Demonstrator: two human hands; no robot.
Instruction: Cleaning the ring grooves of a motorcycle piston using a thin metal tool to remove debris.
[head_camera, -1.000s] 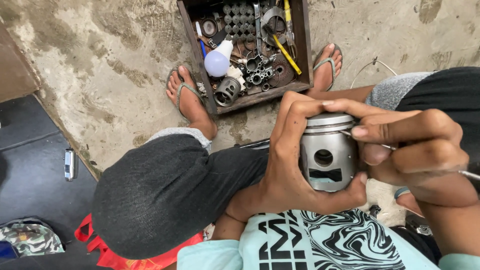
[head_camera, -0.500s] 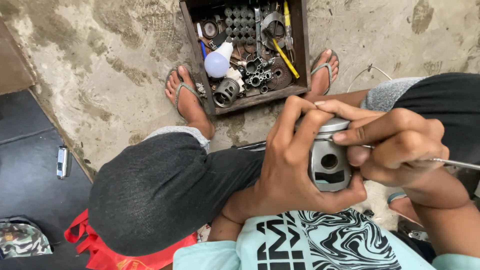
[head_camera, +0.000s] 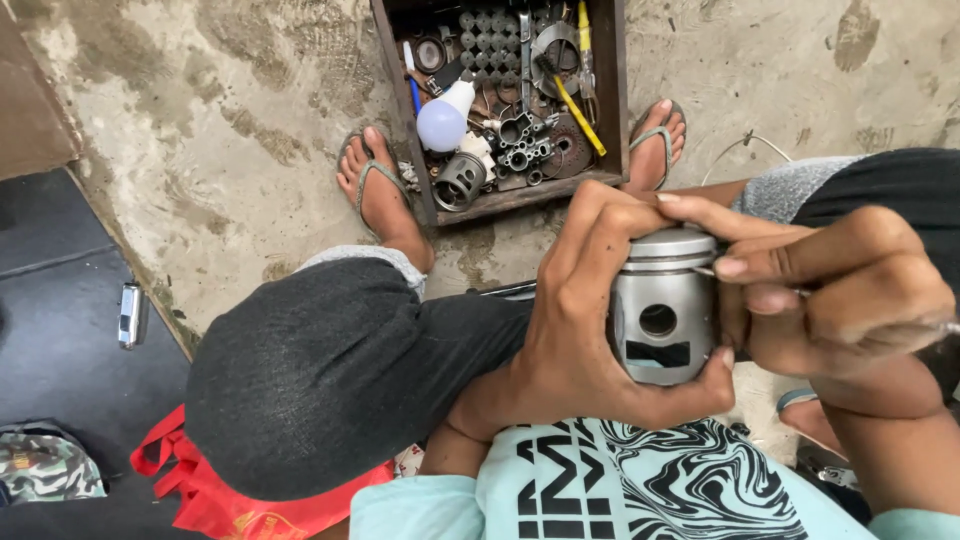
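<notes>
Piston sits in front of my chest, crown up, pin hole facing me. My left hand is wrapped around its left side: fingers curl over the crown edge, thumb hooks under the skirt, firm grip. My right hand is closed on a thin metal tool, fingertips pressed to the piston's right side near the ring grooves, tool tip at the top groove. Far side, between my sandalled feet, a wooden box lies on the concrete floor. Inside it: white light bulb, a second piston at the near left corner, yellow-handled tool, gears and loose metal parts. Near left: red bag.
</notes>
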